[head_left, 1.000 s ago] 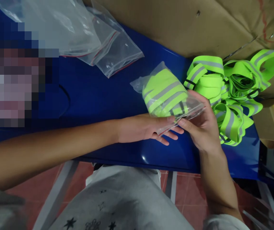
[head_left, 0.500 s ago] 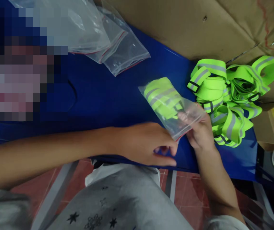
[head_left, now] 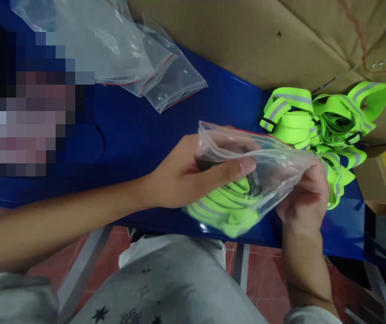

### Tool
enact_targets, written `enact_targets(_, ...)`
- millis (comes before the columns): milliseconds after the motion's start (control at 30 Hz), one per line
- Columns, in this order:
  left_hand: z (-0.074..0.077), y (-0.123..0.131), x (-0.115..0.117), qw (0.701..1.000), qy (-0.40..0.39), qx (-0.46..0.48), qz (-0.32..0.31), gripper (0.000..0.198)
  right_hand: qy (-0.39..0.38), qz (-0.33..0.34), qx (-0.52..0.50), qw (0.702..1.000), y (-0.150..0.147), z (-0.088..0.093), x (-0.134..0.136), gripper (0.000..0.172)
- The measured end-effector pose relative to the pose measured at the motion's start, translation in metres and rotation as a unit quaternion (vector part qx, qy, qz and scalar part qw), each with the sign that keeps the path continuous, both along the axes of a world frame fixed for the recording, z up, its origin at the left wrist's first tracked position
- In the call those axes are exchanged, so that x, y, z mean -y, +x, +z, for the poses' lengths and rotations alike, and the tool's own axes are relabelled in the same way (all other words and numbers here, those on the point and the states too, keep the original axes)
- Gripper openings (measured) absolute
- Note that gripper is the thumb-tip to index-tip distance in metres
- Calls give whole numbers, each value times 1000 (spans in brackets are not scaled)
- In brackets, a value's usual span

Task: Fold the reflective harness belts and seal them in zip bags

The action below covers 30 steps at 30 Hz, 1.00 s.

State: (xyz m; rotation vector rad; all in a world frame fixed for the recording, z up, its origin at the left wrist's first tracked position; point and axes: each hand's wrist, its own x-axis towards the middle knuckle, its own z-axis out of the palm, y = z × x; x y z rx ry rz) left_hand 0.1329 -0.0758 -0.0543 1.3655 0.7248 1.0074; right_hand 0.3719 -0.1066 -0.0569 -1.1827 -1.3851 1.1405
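A clear zip bag with a red seal line hangs between my two hands, its mouth upward. Inside it lies a folded neon-green reflective strap with grey stripes. My left hand grips the bag's left side, thumb across the front and fingers behind the plastic. At the bag's right corner my right hand is closed on the edge, its fingertips partly hidden by the plastic. Beyond my right hand sits a pile of similar green straps with black buckles.
Several zip bags lie at the back left of the blue table. Brown cardboard stands along the far side. A small carton is at the right. A blurred-out person's head is at the left.
The bag has turned so its mouth now points up, and it is nearer my body. My left hand, empty before, has taken hold of its left side. My right hand has shifted to its right corner.
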Motion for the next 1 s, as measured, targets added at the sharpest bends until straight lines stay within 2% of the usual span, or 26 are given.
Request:
enact_targets(100, -13, 9, -6, 980, -184, 61, -33, 25, -15, -50, 7, 999, -4, -13, -8, 25)
enact_targets(167, -27, 13, -14, 960, -262, 101, -9, 25, -51, -61, -2, 997, -4, -22, -18, 21)
enact_targets(233, -36, 14, -22, 946, -296, 135, 8, 27, -77, -68, -15, 995, -2, -29, -26, 22)
enact_targets(333, -37, 12, -28, 940, -307, 147, 6, 29, -82, -78, -8, 994, 1, -34, -31, 25)
enact_targets(433, -33, 11, -27, 944, -299, 142, 5, 31, -55, -92, 17, 994, 0, -32, -28, 23)
enact_targets(600, -33, 14, -23, 941, -308, 134, 43, 34, -3, -113, 30, 993, -2, -28, -25, 18)
enact_targets(800, -29, 17, -23, 942, -302, 139, 41, 36, 37, -121, 25, 992, 1, -31, -24, 16)
enact_targets(1000, -31, 16, -23, 949, -292, 102, 59, 42, 33, -107, 34, 993, 0, -31, -26, 12)
